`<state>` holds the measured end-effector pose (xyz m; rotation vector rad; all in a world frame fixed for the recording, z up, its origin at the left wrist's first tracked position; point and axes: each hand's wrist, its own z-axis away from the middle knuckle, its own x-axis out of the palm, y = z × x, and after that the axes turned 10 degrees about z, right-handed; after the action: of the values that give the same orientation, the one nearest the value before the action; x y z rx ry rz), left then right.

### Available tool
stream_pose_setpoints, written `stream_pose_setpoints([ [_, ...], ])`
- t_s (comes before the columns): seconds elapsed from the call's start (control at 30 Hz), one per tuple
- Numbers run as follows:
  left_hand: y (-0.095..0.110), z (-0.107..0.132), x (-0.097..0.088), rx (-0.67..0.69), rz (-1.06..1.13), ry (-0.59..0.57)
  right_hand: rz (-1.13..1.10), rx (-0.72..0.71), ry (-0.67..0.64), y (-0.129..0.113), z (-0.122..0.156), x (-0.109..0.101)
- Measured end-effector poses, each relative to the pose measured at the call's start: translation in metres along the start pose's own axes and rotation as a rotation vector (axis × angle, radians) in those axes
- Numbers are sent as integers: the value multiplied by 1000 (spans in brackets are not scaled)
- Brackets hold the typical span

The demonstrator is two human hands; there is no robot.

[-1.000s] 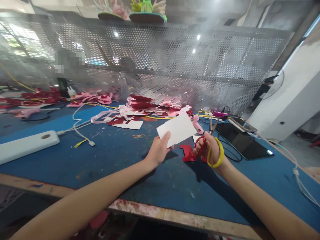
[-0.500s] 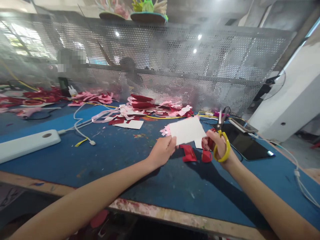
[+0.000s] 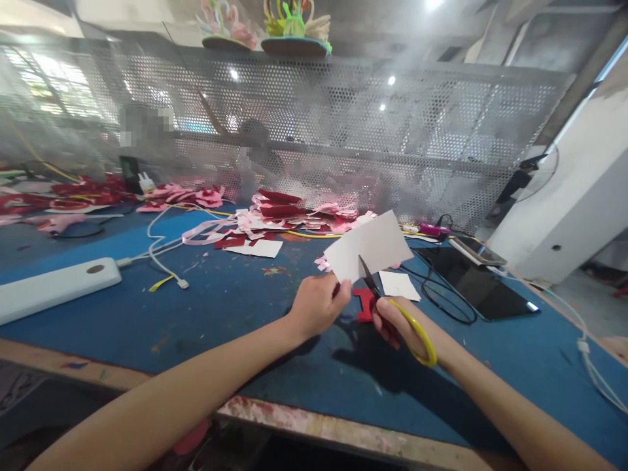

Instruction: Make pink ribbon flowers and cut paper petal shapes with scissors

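My left hand (image 3: pixel 321 302) pinches the lower left corner of a white paper piece (image 3: pixel 375 245), held tilted above the table. My right hand (image 3: pixel 395 320) is closed round the yellow-handled scissors (image 3: pixel 422 340). Their dark blades point up and left, and one blade lies across the lower edge of the paper; whether the other is behind it is hidden. Below the hands a red cut piece (image 3: pixel 364 305) lies on the blue tabletop. A white square of paper (image 3: pixel 400 286) rests just right of it.
Pink, red and white scraps (image 3: pixel 289 212) are heaped at the back. A white power strip (image 3: pixel 63 288) with cables lies left. On the right are a dark tablet (image 3: pixel 483 281) and a looped black cable (image 3: pixel 449 297). A perforated metal screen (image 3: pixel 318 131) stands behind, with people beyond it.
My right hand has let go of the paper's right side and moved left and down. The scissors have swung from pointing up to lying against the paper's lower edge. The paper has tilted.
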<state>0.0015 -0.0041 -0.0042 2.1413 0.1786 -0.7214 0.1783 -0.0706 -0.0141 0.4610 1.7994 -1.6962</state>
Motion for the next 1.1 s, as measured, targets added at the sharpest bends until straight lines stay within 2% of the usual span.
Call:
stream_pose_setpoints([
  [0.1, 5, 5, 2, -19, 54, -60, -52, -23, -14, -2, 1, -2],
  [0.33, 5, 3, 5, -105, 310, -49, -74, -41, -36, -1, 2, -2],
  [0.53, 5, 1, 3, -93, 244, -69, -50, -55, -31, -1, 2, -2],
  [0.7, 5, 2, 4, -121, 326, -89, -45, -47, -5, 0, 2, 2],
  [0.83, 4, 2, 5, -124, 419, -120, 10, -19, 23, 3, 3, 4],
  [1.1, 6, 4, 9, -214, 588, -116, 66, 81, 51, 1, 5, 9],
])
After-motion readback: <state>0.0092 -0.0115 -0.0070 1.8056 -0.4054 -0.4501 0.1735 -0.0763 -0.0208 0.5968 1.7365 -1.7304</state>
